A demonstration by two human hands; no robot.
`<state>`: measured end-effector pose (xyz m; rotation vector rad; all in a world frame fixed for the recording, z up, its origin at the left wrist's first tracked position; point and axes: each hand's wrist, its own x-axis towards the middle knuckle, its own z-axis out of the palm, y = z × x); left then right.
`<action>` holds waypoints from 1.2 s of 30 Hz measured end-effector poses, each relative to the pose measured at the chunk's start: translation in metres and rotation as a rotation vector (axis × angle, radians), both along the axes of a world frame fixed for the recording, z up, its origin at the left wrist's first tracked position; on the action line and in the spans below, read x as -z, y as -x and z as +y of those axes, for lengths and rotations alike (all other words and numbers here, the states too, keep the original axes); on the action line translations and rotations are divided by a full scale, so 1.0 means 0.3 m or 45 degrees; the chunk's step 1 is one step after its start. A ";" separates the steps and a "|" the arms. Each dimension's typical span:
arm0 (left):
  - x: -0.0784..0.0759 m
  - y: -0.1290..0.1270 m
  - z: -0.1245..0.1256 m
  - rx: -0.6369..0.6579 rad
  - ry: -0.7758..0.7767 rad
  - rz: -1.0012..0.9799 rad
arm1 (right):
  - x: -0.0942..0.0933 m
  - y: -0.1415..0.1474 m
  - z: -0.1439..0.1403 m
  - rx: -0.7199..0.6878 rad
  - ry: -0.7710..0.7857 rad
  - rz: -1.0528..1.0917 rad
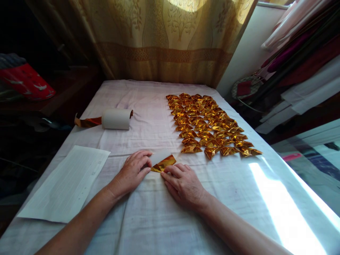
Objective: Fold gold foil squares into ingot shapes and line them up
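foil roll [117, 119], paper sheet [67, 184], folded gold pieces [209, 124]

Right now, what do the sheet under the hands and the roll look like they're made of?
Sheet: seemingly paper-backed gold foil; mirror-bright gold face, matte white back showing at a fold. Roll: probably the same, wound white side out, with a shiny gold tail.

- I read this as a room in a home, used as a small handcraft corner.
- A patterned gold curtain [170, 39] hangs across the top centre, daylight glowing through it.
- The table [148, 219] wears a plain white cloth, household-style.
- At the right edge, folded fabrics and bedding [300, 60] are stacked on shelves.
- Rows of folded gold foil pieces [209, 124] lie at centre right, and a foil roll [114, 119] at centre left.
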<state>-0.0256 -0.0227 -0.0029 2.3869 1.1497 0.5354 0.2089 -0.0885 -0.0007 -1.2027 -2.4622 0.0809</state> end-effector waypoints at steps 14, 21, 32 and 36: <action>-0.044 -0.062 -0.091 0.068 -0.547 0.242 | 0.023 -0.004 0.015 -0.002 0.050 0.294; -0.064 -0.072 -0.019 0.317 -0.714 0.443 | 0.052 -0.018 0.030 0.076 -0.026 0.380; -0.078 0.012 0.027 0.553 -0.823 0.356 | 0.026 -0.059 0.086 0.023 -0.158 0.098; -0.056 0.009 -0.024 0.447 -0.708 0.356 | 0.016 -0.048 0.046 -0.036 -0.188 0.012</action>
